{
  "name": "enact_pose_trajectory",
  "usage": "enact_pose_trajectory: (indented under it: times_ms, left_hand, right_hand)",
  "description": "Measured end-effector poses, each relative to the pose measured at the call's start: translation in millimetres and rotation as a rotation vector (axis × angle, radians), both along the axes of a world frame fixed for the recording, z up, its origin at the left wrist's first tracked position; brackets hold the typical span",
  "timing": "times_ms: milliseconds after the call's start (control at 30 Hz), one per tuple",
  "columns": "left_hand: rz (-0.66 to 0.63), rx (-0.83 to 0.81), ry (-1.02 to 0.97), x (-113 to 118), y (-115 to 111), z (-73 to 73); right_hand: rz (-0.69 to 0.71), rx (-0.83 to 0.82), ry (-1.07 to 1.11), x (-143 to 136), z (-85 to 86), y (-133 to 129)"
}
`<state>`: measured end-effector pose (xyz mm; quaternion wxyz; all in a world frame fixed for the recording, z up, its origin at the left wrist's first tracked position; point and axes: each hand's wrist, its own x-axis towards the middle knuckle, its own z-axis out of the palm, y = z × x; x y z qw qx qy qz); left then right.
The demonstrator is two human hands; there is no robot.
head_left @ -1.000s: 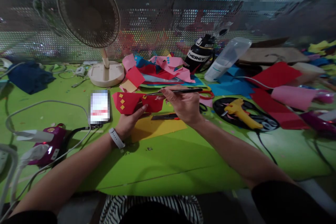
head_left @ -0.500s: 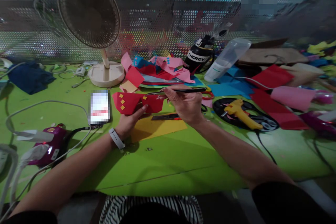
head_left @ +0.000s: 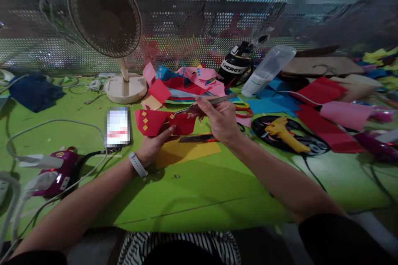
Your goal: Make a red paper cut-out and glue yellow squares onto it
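Observation:
My left hand (head_left: 155, 143) holds a folded piece of red paper (head_left: 152, 122) from below, with the thumb on its front. Yellow diamond shapes (head_left: 144, 121) stand in a column on the paper's left part, and one more yellow diamond (head_left: 172, 116) lies near its middle. In my right hand (head_left: 222, 122) is a slim pair of metal tweezers (head_left: 217, 100), closed in the fingers and slanting down left. Their thin tip is at the middle diamond; whether it grips it I cannot tell. Below lies a yellow sheet (head_left: 189, 153) with a dark-bladed cutter (head_left: 195, 138) across its top edge.
Behind stand a fan (head_left: 124, 87), a pile of coloured paper (head_left: 189, 87), a black bottle (head_left: 234, 64) and a clear bottle (head_left: 269, 70). A yellow glue gun (head_left: 286, 134) rests on a black tray at right. A phone (head_left: 118, 126) and a purple power strip (head_left: 59, 174) with cables lie left.
My right hand has turned and shifted slightly, so the tweezers slope more steeply, their tip lower at the middle diamond. The red paper has moved a touch to the right.

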<state>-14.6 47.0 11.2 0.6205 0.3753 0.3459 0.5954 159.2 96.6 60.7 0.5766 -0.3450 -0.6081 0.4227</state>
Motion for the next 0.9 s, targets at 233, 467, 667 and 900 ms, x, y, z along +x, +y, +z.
enact_pose_trajectory:
  times_ms: [233, 467, 667, 900]
  left_hand:
    - [0.029, -0.04, -0.007, 3, -2, 1.8]
    - [0.029, -0.048, -0.006, 3, -1, 1.0]
    - [0.025, -0.041, 0.034, 3, -2, 1.9]
    - [0.032, -0.054, 0.022, 2, -1, 0.9]
  right_hand:
    - [0.044, -0.099, 0.037, 2, -4.0, 9]
    - [0.07, -0.104, 0.067, 2, -2.4, 8]
    - [0.043, -0.112, 0.042, 1, -4.3, 9]
    - [-0.007, -0.054, 0.01, 6, -2.3, 14]
